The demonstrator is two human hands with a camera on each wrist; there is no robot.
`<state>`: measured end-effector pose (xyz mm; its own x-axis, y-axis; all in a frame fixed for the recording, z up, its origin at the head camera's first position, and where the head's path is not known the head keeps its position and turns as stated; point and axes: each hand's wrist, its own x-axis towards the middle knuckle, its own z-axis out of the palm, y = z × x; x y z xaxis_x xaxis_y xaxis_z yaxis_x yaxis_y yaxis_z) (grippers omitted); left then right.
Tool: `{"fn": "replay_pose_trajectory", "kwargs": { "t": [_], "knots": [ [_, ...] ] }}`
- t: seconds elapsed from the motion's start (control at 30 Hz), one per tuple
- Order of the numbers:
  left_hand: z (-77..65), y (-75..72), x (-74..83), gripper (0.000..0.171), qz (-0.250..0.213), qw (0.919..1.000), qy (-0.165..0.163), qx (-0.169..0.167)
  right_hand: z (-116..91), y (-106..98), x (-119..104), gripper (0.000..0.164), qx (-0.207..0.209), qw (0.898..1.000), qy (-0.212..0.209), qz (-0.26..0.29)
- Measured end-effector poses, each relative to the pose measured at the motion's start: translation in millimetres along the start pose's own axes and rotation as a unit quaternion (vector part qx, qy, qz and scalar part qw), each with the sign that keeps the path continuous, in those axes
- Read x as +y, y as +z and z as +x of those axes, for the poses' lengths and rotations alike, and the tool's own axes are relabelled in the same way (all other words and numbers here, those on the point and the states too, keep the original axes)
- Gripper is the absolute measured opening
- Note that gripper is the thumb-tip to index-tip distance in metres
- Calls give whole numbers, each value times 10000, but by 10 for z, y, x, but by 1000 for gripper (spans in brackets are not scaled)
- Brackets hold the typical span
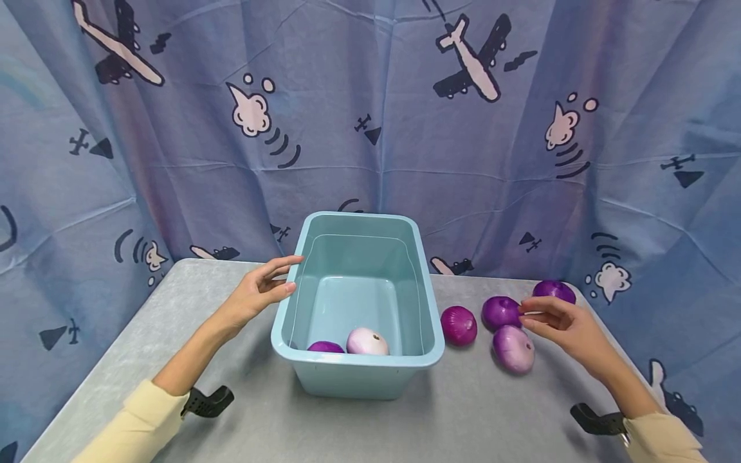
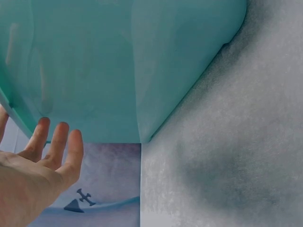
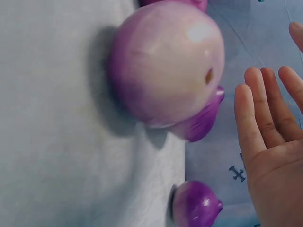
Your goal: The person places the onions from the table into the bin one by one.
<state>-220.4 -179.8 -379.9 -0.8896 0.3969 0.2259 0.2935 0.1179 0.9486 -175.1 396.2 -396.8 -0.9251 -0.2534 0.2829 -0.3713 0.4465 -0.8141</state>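
Observation:
A light blue plastic tub stands mid-table, with a pale onion and a purple onion at its near end. My left hand rests its fingertips at the tub's left rim, fingers mostly straight. In the left wrist view, the left hand is beside the tub's outer wall. On the right, my right hand hovers by the onions, fingers extended and holding nothing. Nearest to it are a purple onion and a pale purple onion; the right wrist view shows that pale onion apart from the palm.
A red-purple onion lies against the tub's right side. Another purple onion sits at the table's far right edge, behind my right hand. The grey table ends at a blue curtain printed with planes, behind and at both sides.

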Motion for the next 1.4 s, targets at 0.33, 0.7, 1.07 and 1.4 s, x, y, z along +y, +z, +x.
{"fn": "replay_pose_trajectory", "kwargs": {
  "t": [0.33,0.7,1.07,1.4],
  "knots": [
    [-28,-3,14,53,-76,9999,-75,20,-261,17,149,37,124,9996,230,-70],
    [-37,-7,13,53,-95,9999,-91,1,-416,206,221,56,239,9972,706,55],
    [-22,-3,-12,53,-208,9998,4,-62,-412,314,256,67,318,9969,686,-200],
    [-14,5,-12,53,-251,9997,12,-64,-367,351,277,67,309,9960,619,-565]
  ]
}}
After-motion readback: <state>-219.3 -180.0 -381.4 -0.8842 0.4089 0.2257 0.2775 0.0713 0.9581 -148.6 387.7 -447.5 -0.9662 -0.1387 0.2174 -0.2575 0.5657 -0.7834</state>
